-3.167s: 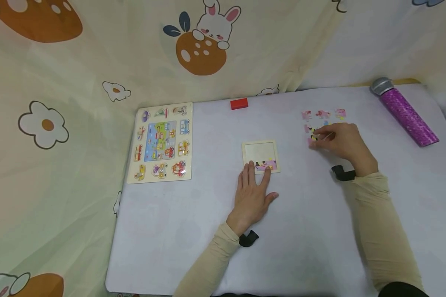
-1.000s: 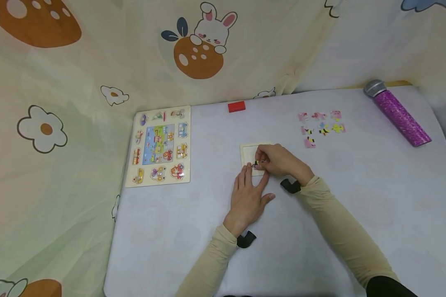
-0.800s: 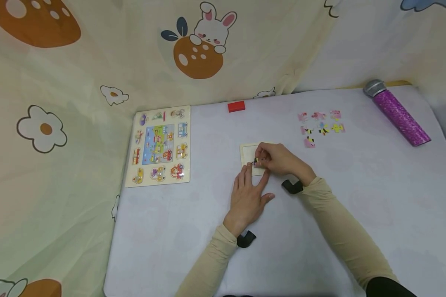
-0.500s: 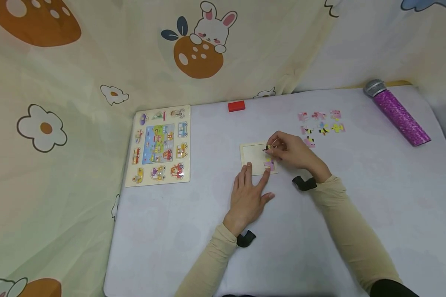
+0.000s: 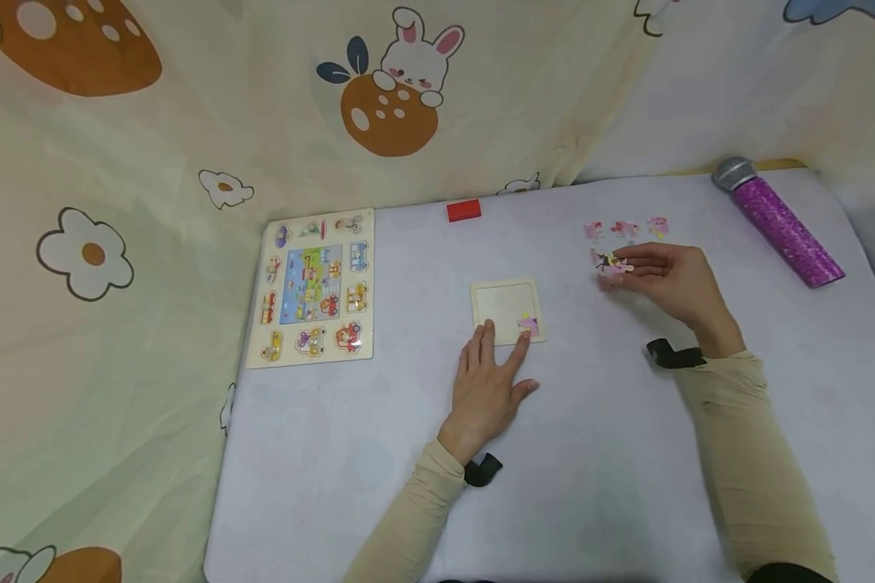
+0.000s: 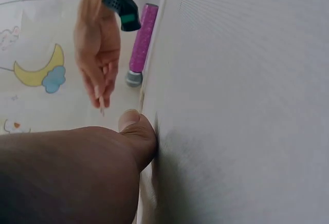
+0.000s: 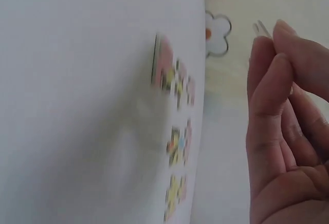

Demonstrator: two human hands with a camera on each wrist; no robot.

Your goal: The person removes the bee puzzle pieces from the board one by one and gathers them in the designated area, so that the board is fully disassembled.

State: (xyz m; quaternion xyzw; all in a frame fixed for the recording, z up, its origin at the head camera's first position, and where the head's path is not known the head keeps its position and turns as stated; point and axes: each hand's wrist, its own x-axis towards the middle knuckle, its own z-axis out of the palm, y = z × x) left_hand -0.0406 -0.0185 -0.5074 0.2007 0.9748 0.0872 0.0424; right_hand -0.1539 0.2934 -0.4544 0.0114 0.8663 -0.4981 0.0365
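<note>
My left hand (image 5: 484, 393) lies flat with fingers spread, its fingertips on the lower edge of a small cream puzzle tray (image 5: 505, 283). One pink and purple jigsaw piece (image 5: 527, 324) sits in the tray's lower right corner. My right hand (image 5: 674, 283) pinches another jigsaw piece (image 5: 616, 264) between thumb and fingers, above the loose pieces at the right. In the right wrist view the held piece (image 7: 261, 29) shows edge-on at the fingertips. Several loose jigsaw pieces (image 5: 625, 227) lie in rows on the table, some hidden behind my right hand.
A larger wooden picture puzzle board (image 5: 311, 344) lies at the table's left edge. A red block (image 5: 463, 210) is at the back edge. A glittery pink microphone (image 5: 787, 227) lies at the back right. Printed cloth (image 5: 262, 105) hangs behind the white table.
My right hand has lifted a piece out of the tray and carried it right, over the loose pieces. The tray held two pieces earlier and now holds one. My left hand stays put.
</note>
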